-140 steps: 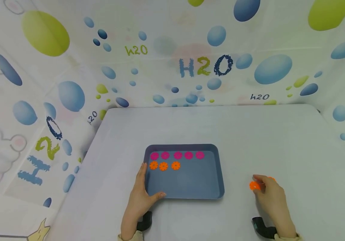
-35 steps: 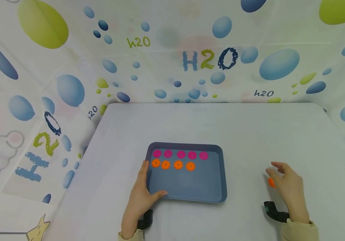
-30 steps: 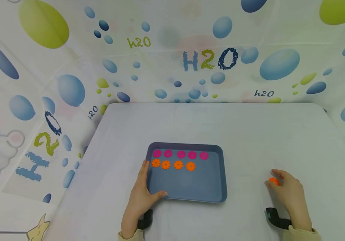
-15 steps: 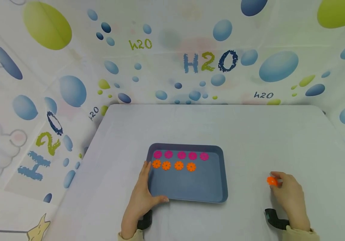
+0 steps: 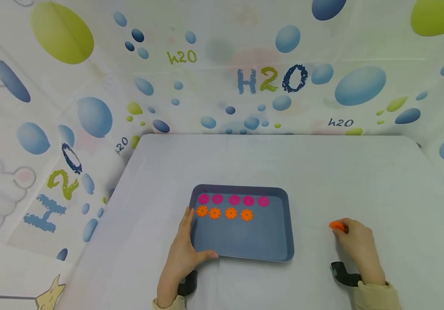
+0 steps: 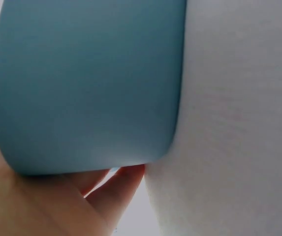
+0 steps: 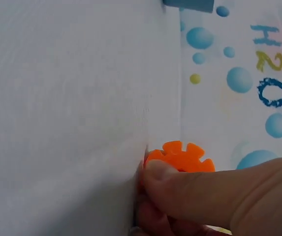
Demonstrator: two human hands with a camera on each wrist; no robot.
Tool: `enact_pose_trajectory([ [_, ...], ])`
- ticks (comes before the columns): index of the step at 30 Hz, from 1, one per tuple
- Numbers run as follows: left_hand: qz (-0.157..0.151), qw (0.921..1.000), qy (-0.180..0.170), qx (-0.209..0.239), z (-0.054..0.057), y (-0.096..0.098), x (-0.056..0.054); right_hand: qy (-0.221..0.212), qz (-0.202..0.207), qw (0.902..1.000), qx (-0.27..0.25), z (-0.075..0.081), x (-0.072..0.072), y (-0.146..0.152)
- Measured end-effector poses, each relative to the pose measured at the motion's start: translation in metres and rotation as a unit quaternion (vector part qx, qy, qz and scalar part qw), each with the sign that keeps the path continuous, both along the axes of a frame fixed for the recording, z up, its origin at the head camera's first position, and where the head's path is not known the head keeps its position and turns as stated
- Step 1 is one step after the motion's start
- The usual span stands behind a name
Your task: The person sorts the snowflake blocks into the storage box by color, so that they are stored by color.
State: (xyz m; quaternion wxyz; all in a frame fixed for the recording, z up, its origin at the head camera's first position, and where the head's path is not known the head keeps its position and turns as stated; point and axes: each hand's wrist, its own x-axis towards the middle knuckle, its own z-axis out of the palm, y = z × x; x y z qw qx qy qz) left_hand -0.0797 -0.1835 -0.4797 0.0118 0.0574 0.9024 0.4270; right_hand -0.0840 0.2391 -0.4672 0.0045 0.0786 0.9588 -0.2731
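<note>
A blue-grey tray [image 5: 241, 241] lies on the white table. Along its far side runs a row of several magenta notched discs [image 5: 234, 199], with a row of several orange notched discs [image 5: 230, 213] just below. My left hand [image 5: 182, 254] rests against the tray's near-left corner, fingers straight along the left side and thumb by the front edge. Off to the tray's right, my right hand [image 5: 360, 243] pinches another orange notched disc [image 7: 182, 158] between thumb and fingers. Part of that disc is hidden behind the thumb in the right wrist view.
White cloth covers the table [image 5: 276, 159]. Behind and to the left hangs a patterned sheet [image 5: 214, 77] with blue and green drops and H2O lettering. A black wrist mount [image 5: 343, 274] sits beneath the right wrist, and a similar mount [image 5: 188, 283] by the left.
A fourth orange disc has joined the second row since the earliest frame. My right hand has then picked up another orange disc and moved left with it. The left hand stays at the tray.
</note>
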Motion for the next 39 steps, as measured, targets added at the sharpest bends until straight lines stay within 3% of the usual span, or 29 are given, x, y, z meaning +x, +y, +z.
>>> enact_pose_trajectory([
  [8, -0.005, 0.9997, 0.022, -0.008, 0.000, 0.000, 0.001, 0.000, 0.010, 0.9952, -0.098, 0.018, -0.020, -0.026],
  [15, -0.002, 0.9997, 0.022, -0.009, -0.001, -0.001, 0.001, 0.004, 0.045, 0.9796, -0.196, 0.045, -0.041, -0.058],
  [21, -0.005, 0.9997, 0.022, -0.006, 0.001, 0.000, 0.001, 0.021, 0.071, 0.9661, -0.247, 0.052, -0.056, -0.083],
  [28, -0.001, 0.9998, 0.020, -0.005, 0.000, -0.001, 0.001, -0.018, 0.107, 0.9656, -0.236, 0.049, -0.070, -0.108],
  [33, -0.003, 0.9999, 0.017, 0.002, 0.000, 0.000, 0.002, -0.032, 0.166, 0.9743, -0.148, 0.041, -0.077, -0.124],
  [36, -0.005, 0.9999, 0.014, 0.001, 0.000, 0.001, 0.001, -0.043, 0.205, 0.9729, -0.098, 0.034, -0.077, -0.129],
  [39, -0.004, 0.9999, 0.015, -0.006, 0.000, 0.001, 0.001, -0.055, 0.219, 0.9708, -0.080, 0.029, -0.077, -0.133],
])
